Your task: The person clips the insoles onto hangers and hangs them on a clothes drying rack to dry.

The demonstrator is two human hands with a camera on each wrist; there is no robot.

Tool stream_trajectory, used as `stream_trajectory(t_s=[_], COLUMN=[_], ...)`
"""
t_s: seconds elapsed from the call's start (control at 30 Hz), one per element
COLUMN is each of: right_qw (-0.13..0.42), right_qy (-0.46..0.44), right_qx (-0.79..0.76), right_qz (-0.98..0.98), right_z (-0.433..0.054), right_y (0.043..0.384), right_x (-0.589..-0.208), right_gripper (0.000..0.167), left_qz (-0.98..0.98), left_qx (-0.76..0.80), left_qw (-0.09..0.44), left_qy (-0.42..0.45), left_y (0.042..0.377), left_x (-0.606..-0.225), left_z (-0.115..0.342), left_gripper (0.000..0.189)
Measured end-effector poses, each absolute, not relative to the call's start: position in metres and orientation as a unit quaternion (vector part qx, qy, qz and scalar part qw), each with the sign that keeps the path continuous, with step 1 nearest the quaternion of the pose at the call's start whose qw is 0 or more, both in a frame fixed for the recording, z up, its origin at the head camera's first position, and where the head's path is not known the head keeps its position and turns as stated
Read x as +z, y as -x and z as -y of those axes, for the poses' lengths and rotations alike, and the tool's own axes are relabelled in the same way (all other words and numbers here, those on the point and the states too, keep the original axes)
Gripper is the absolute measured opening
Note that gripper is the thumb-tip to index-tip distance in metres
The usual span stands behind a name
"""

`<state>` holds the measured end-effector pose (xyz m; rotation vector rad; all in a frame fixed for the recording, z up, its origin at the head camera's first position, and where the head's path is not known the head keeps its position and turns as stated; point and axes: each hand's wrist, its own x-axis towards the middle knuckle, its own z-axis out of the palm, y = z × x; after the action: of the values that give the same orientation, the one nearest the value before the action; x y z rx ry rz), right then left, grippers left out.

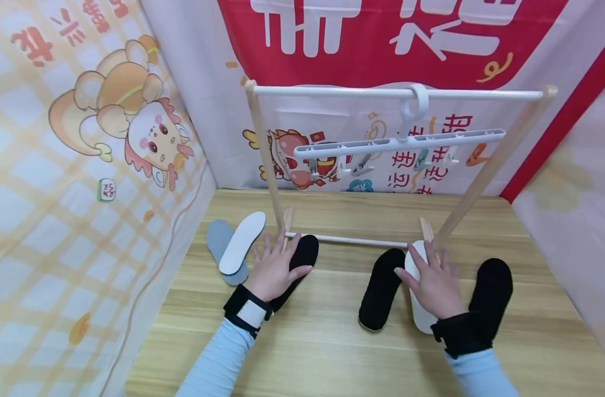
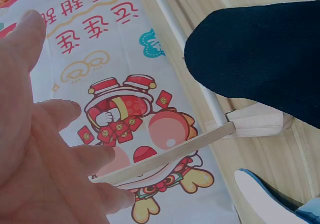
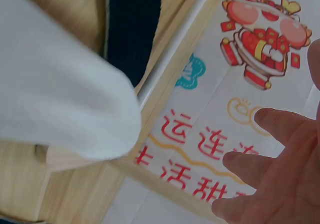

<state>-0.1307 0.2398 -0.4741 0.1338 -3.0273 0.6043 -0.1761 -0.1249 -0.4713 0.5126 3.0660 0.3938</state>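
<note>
My left hand point(image 1: 274, 273), fingers spread and straight, is above a black insole point(image 1: 306, 251) at the left of the rack; the left wrist view shows nothing in its fingers. Over a white insole point(image 1: 422, 320) is my right hand point(image 1: 437, 285), also spread with straight fingers and holding nothing. That white insole lies between two black ones, one on its left point(image 1: 381, 289) and another on its right point(image 1: 493, 289), partly behind the right wrist. Left of my left hand, a second white insole point(image 1: 242, 242) overlaps a grey insole point(image 1: 219, 234).
A wooden rack with a white top rod point(image 1: 332, 92) and a lower rod point(image 1: 352, 240) stands at the back of the wooden table point(image 1: 322, 353). From the top rod hangs a white hanger point(image 1: 342, 148) with several clips. Printed cloth point(image 1: 198, 33) covers the walls.
</note>
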Motion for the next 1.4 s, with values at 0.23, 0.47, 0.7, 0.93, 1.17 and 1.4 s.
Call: stream_trajectory(t_s=[0.23,0.47,0.7,0.93,1.17,1.4], right_qw=[0.002,0.012,-0.039,-0.052,-0.009,0.027], right_qy=[-0.012,-0.012,0.006,0.056,0.106,0.096], right_qx=[0.178,0.173,0.214,0.212,0.266,0.312], right_qz=[0.984,0.985,0.976,0.974,0.958,0.945], right_z=[-0.271,-0.287,-0.287,-0.286,-0.282,-0.278], right_y=[0.13,0.13,0.144,0.154,0.151,0.141], right_x=[-0.486,-0.496,-0.515,-0.539,-0.549,-0.536], right_gripper=[0.079,0.069,0.073,0.08,0.092,0.091], left_qz=[-0.977,-0.968,-0.94,-0.92,-0.911,-0.902], left_qx=[0.14,0.175,0.285,0.354,0.38,0.402], left_qw=[-0.004,0.002,-0.019,-0.014,-0.016,-0.018], left_qy=[-0.163,-0.18,-0.185,-0.167,-0.162,-0.155], left_y=[0.177,0.176,0.171,0.158,0.148,0.146], left_x=[-0.474,-0.478,-0.485,-0.486,-0.493,-0.488], left_z=[0.129,0.135,0.139,0.139,0.142,0.144], left_gripper=[0.08,0.064,0.042,0.033,0.028,0.028])
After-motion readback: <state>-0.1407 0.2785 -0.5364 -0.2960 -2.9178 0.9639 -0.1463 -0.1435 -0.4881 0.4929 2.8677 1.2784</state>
